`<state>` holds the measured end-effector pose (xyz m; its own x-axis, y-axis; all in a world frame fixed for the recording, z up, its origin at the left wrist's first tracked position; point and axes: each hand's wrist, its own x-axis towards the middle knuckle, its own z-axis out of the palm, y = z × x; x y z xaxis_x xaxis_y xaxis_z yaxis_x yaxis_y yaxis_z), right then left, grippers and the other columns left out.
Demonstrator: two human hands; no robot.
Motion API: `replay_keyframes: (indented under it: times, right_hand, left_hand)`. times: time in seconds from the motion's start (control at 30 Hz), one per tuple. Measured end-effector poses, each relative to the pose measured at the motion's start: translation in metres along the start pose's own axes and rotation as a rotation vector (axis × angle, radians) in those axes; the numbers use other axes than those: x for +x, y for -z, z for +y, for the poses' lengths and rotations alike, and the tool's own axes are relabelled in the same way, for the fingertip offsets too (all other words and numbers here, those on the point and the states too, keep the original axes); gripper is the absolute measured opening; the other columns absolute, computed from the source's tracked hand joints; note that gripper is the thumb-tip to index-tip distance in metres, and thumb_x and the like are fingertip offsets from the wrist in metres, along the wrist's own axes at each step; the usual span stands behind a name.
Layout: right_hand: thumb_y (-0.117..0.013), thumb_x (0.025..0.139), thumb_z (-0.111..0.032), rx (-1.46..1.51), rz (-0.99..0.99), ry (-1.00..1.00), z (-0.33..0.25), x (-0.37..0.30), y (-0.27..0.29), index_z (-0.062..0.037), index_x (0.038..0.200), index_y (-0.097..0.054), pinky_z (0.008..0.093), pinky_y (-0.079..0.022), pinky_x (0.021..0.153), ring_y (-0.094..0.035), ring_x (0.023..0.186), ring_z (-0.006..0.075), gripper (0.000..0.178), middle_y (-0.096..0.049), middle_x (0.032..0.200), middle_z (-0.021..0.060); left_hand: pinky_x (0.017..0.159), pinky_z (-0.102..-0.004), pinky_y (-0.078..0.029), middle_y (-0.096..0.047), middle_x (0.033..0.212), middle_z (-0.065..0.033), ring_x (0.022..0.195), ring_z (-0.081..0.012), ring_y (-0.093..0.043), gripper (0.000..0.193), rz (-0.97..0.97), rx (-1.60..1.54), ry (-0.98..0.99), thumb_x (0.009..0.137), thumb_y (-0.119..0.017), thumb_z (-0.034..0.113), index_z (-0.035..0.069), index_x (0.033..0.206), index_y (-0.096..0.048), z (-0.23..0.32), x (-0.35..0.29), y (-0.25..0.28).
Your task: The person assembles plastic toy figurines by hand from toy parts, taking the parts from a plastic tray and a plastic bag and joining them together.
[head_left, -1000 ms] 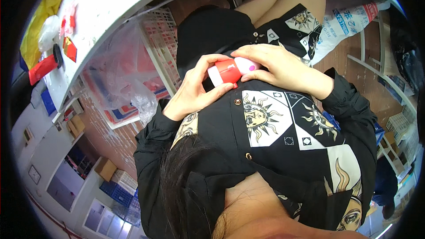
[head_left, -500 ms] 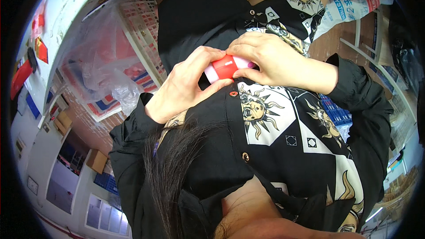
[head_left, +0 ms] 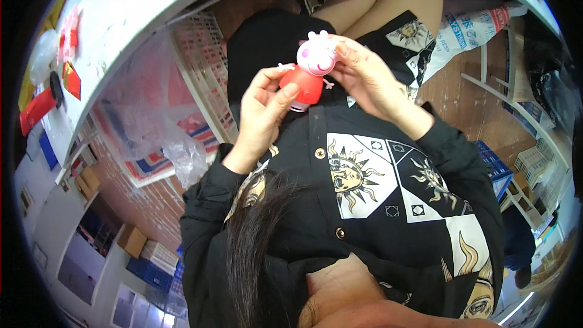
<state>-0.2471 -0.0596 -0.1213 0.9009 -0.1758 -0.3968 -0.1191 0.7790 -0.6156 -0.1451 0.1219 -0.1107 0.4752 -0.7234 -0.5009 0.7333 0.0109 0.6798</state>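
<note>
A toy pig figure (head_left: 302, 87) with a pink head and a red body is between my hands, above my lap. Its head points away from me, tilted a little to the right, and small pink arms stick out at its sides. My left hand (head_left: 265, 100) grips the red body from the left, thumb across its front. On the other side my right hand (head_left: 365, 76) pinches the pink head between thumb and fingers. The pale base of the figure shows below the red body, beside my left thumb.
A white table edge (head_left: 109, 42) curves over the far left, with red scraps (head_left: 36, 110) on it. Below stands a white crate (head_left: 203, 67) beside plastic-wrapped goods (head_left: 146, 115). A white printed sack (head_left: 467, 33) lies at the far right, near white metal rails (head_left: 516, 100).
The toy has been turned from lying sideways to head-up, so its face and arms show. My right hand has shifted onto its head. The table edge shows more.
</note>
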Motion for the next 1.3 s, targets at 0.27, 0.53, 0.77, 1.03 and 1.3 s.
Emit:
replay_keyframes:
  times: [0.27,0.53,0.77,1.03,1.3]
  right_hand:
    - [-0.048,0.100,-0.039,0.017,0.151,0.140,0.004,0.009,-0.018,0.0009,0.125,-0.050,0.0354,-0.049,0.095,-0.062,0.109,0.0235,0.047,-0.060,0.124,0.0174]
    - [-0.055,0.098,-0.030,-0.057,0.051,0.188,0.011,-0.008,-0.019,-0.0006,0.111,-0.059,0.0269,-0.048,0.090,-0.061,0.099,0.0128,0.032,-0.065,0.107,0.0089]
    - [-0.058,0.096,-0.014,-0.329,-0.172,0.270,-0.002,-0.039,-0.037,-0.0016,0.123,-0.050,0.0286,-0.044,0.097,-0.057,0.113,0.0162,0.031,-0.060,0.121,0.0118]
    - [-0.075,0.081,-0.015,-0.881,-0.231,0.530,0.001,-0.047,-0.032,-0.0052,0.109,-0.067,0.0312,-0.049,0.089,-0.064,0.101,0.0215,0.031,-0.064,0.111,0.0102]
    - [-0.080,0.074,-0.034,-1.212,-0.333,0.495,-0.007,-0.064,-0.024,-0.0049,0.121,-0.061,0.0358,-0.051,0.089,-0.064,0.103,0.0299,0.059,-0.066,0.112,0.0133]
  left_hand:
    - [0.092,-0.0313,-0.050,-0.058,0.119,-0.0121,0.108,-0.0164,-0.059,0.042,-0.105,-0.092,0.046,0.090,-0.066,0.009,0.001,0.127,-0.047,-0.003,0.006,-0.020]
    - [0.091,-0.0302,-0.050,-0.063,0.115,-0.0114,0.100,-0.0153,-0.063,0.047,-0.171,0.416,0.011,0.083,-0.075,0.012,-0.004,0.123,-0.055,0.000,-0.004,-0.032]
    - [0.102,-0.0353,-0.042,-0.051,0.128,-0.0082,0.119,-0.0171,-0.051,0.073,-0.293,0.460,0.036,0.076,-0.081,0.009,0.003,0.135,-0.039,0.019,-0.034,-0.030]
    - [0.088,-0.0294,-0.052,-0.062,0.120,-0.0114,0.103,-0.0171,-0.063,0.041,-0.085,0.891,-0.330,0.084,-0.071,0.006,-0.001,0.122,-0.058,0.053,-0.072,-0.037]
    - [0.093,-0.0307,-0.049,-0.063,0.121,-0.0147,0.106,-0.0194,-0.064,0.038,-0.026,0.931,-0.249,0.084,-0.069,0.005,-0.003,0.119,-0.059,0.047,-0.099,-0.019]
